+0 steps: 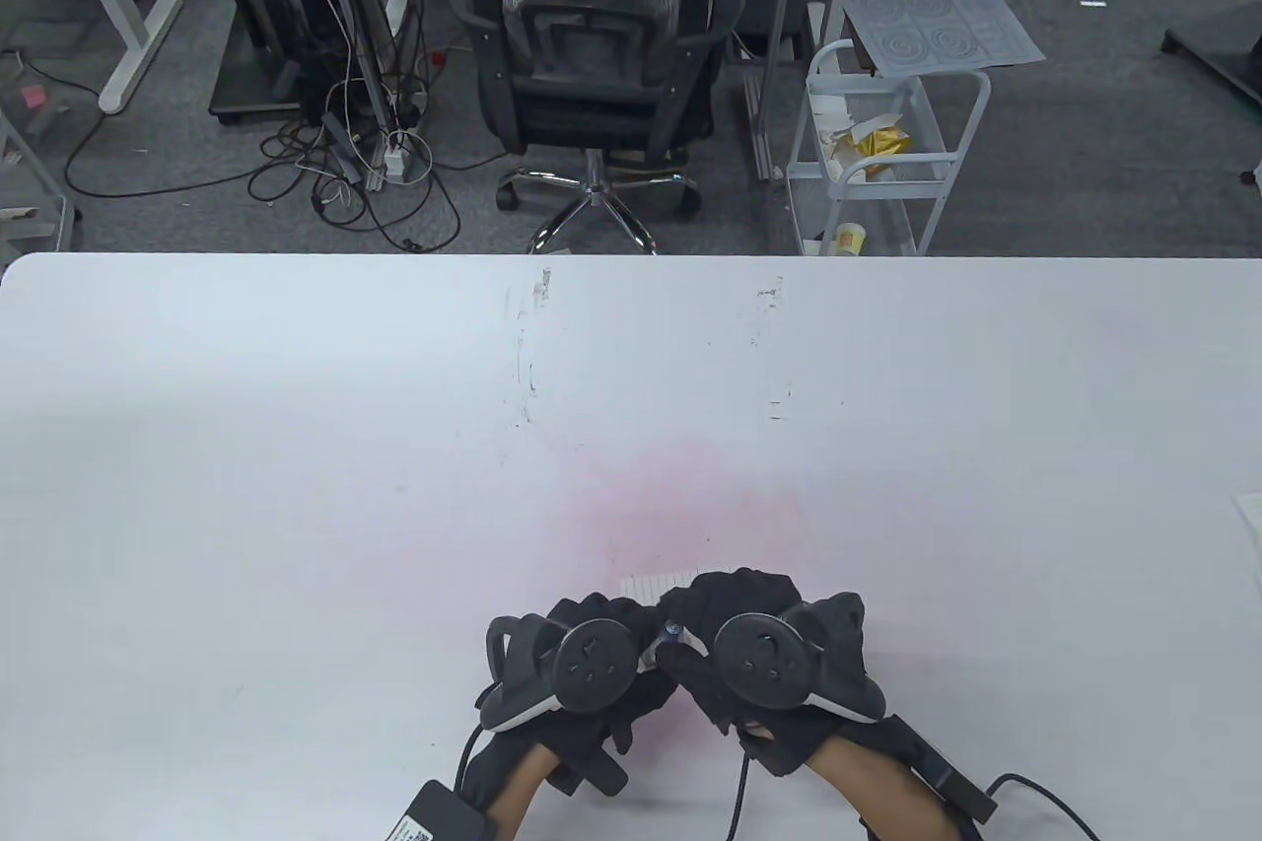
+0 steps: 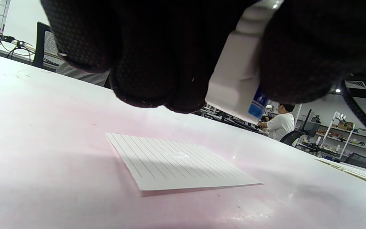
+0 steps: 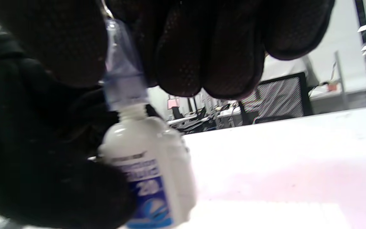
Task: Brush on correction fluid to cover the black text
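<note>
A small lined paper pad lies on the white table, mostly hidden by the hands. In the left wrist view the pad shows a glossy wet patch near its middle. My left hand grips a white correction fluid bottle above the pad. The bottle's blue label shows in the right wrist view. My right hand pinches the translucent blue cap, which sits on the bottle's neck. The cap's top shows between the two hands.
The white table has a pink stain around the pad and scuff marks farther back. More paper lies at the table's right edge. An office chair and a white cart stand beyond the far edge.
</note>
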`<state>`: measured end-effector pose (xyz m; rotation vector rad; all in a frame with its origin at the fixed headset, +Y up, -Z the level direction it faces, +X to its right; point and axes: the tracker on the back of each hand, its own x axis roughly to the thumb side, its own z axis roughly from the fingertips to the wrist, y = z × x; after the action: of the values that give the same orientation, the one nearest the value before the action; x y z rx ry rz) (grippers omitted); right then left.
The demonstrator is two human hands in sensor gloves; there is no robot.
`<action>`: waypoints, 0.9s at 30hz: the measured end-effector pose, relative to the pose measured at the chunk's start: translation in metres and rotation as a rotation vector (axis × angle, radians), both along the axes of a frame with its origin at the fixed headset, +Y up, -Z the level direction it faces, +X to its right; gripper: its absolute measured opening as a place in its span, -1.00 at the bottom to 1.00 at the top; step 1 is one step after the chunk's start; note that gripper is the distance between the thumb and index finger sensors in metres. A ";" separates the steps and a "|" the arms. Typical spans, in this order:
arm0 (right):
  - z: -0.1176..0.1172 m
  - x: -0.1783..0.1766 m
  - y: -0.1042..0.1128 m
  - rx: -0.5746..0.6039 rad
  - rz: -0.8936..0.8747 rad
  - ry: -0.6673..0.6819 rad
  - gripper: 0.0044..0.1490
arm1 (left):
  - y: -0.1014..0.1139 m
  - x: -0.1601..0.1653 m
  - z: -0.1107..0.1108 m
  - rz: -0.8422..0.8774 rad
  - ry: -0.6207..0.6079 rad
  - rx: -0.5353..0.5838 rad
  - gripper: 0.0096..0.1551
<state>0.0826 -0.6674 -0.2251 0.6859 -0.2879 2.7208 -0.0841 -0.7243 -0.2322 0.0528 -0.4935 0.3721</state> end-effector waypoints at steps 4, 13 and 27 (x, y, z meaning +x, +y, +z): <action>0.000 0.002 0.001 0.008 0.001 0.005 -0.24 | 0.000 -0.001 0.000 0.001 0.002 -0.003 -0.34; -0.001 0.000 0.002 -0.108 -0.088 0.098 -0.36 | 0.000 -0.001 0.000 -0.010 -0.003 -0.003 -0.34; -0.001 0.004 0.004 -0.081 -0.082 0.074 -0.19 | 0.000 -0.001 0.000 -0.007 -0.003 -0.008 -0.34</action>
<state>0.0861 -0.6638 -0.2262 0.7334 -0.1827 2.6068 -0.0854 -0.7247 -0.2319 0.0426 -0.4953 0.3674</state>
